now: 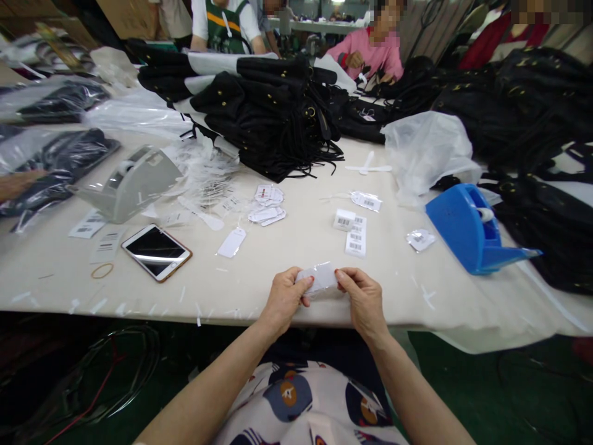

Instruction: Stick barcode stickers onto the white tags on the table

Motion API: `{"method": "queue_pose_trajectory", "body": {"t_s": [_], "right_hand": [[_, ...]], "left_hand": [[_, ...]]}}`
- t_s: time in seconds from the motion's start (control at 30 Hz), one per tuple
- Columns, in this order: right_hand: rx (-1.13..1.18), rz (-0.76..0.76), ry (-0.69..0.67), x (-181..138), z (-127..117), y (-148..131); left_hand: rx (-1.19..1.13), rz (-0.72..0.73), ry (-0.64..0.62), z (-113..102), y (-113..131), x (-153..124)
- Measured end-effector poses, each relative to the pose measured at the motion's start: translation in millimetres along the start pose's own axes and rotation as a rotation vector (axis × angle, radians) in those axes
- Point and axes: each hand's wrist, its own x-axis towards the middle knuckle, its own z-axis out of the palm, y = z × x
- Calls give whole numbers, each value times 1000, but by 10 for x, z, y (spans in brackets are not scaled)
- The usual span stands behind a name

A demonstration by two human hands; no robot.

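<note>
Between my two hands, just above the table's near edge, is a small clear plastic bag with a pale card (323, 277) in it. My left hand (288, 295) pinches its left end, thumb on top. At the other end, the fingertips of my right hand (364, 296) close on the corner. Beyond them lie a strip of barcode stickers (356, 238) and a small stack of barcode labels (344, 219). A bagged tag (420, 240) rests to the right. On the left are a blank white hang tag (231, 243) and a pile of printed tags (267, 204).
A blue tape dispenser (463, 228) stands right, a grey one (132, 182) left, near a phone (156, 252) and a rubber band (102, 271). Black fringed bags (269, 105) are heaped behind, beside crumpled plastic (428, 151). Across the table a person in pink (370, 52) works.
</note>
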Motion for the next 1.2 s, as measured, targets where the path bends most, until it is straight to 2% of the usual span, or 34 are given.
{"method": "queue_pose_trajectory", "body": {"t_s": [0.17, 0.4, 0.67, 0.87, 1.03, 1.2], "right_hand": [[-76, 6, -48, 12, -27, 18], [-182, 16, -137, 37, -84, -13], [-11, 169, -216, 39, -75, 6], [137, 328, -186, 49, -93, 57], [143, 326, -108, 67, -91, 48], [87, 292, -113, 78, -98, 45]], "left_hand": [[106, 32, -17, -20, 8, -1], [203, -1, -85, -63, 85, 35], [158, -54, -177, -89, 147, 56], [209, -27, -195, -124, 103, 74], [163, -64, -141, -166, 143, 80], [123, -141, -102, -260, 226, 76]]}}
